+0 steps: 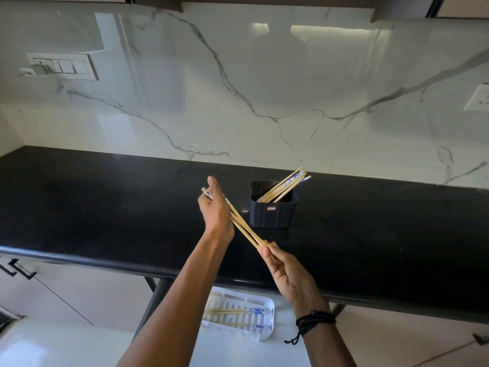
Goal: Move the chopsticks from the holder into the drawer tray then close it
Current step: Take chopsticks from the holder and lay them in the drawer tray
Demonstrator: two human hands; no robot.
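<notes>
A pair of pale wooden chopsticks [244,229] with blue-patterned tops slants above the black surface [105,207]. More lean in the dark square holder [272,214]. Below, others lie flat in the white slatted tray [238,313] of the open drawer [79,345].

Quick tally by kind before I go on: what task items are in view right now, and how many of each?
Chopstick groups: 3: held pair, bundle in holder, some in tray
Dark holder: 1
White drawer tray: 1
Hands: 2: left hand, right hand, both on the held pair
Total: 7
</notes>
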